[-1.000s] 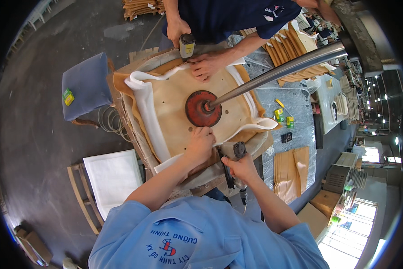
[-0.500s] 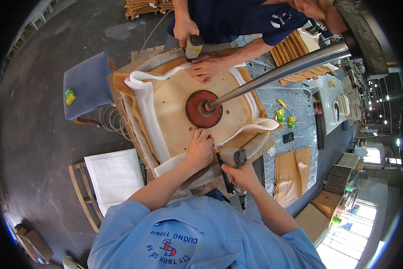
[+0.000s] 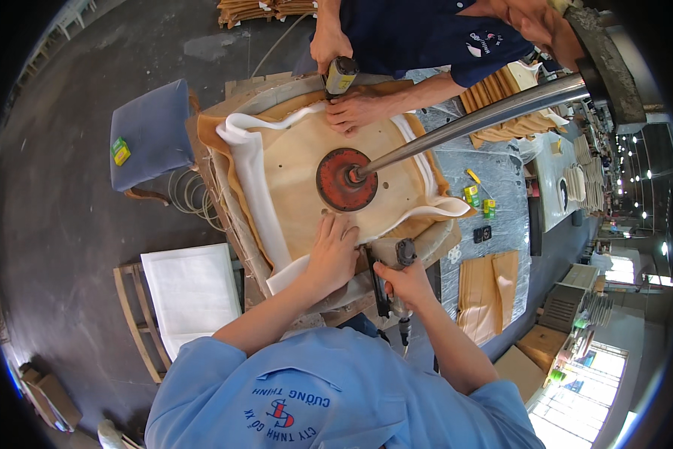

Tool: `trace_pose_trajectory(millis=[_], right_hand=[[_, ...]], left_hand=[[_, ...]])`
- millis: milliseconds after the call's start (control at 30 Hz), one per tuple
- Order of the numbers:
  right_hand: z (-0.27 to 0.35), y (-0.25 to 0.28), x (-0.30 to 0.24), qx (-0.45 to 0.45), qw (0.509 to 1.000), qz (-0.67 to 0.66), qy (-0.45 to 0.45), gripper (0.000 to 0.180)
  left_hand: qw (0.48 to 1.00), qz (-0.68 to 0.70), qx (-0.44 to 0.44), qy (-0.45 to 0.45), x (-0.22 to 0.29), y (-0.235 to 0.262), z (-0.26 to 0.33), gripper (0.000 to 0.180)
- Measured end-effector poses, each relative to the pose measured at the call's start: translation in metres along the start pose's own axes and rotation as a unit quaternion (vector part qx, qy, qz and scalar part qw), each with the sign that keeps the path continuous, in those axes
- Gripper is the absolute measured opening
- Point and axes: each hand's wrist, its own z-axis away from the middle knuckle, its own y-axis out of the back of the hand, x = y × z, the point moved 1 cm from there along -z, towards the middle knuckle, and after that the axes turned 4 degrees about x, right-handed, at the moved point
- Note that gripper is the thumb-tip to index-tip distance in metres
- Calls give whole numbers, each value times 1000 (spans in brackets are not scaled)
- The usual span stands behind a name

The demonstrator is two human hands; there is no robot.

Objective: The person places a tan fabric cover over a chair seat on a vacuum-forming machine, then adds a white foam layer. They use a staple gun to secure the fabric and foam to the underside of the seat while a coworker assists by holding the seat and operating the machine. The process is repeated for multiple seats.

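Note:
My left hand (image 3: 334, 251) lies with fingers stretched out on the near edge of a beige seat board (image 3: 291, 196), beside folded white padding (image 3: 256, 187). Tan covering (image 3: 208, 135) shows outside the padding. Wrapped round the handle of a pneumatic staple gun (image 3: 404, 253), my right hand (image 3: 407, 283) holds it at the board's near right edge; its nose is hard to make out. A red round press plate (image 3: 345, 179) on a metal rod (image 3: 471, 120) bears down on the board's middle.
Opposite, a co-worker's hands (image 3: 351, 111) work the far edge with another staple gun (image 3: 341, 77). A blue cushioned chair (image 3: 149, 135) and white sheets (image 3: 190, 292) stand left. Small green-yellow boxes (image 3: 472, 196) and brown sheets (image 3: 486, 295) lie on the right-hand table (image 3: 456, 157).
My left hand's fingers have straightened along the board. My right hand has tilted the staple gun more upright, close to the near edge. The whole view has shifted slightly.

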Motion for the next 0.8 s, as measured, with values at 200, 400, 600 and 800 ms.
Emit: trace_pose_trajectory(millis=[200, 400, 600, 800], right_hand=[[10, -4, 5, -35, 999, 9, 32, 17], [10, -12, -1, -22, 997, 76, 22, 22], [8, -13, 5, 36, 984, 157, 77, 35], [48, 2, 54, 56, 989, -46, 129, 61]], left_hand=[[992, -86, -63, 68, 13, 2, 15, 84], [990, -91, -64, 82, 13, -1, 15, 83], [992, -89, -56, 72, 15, -5, 13, 78], [996, -50, -75, 29, 14, 23, 26, 58]])
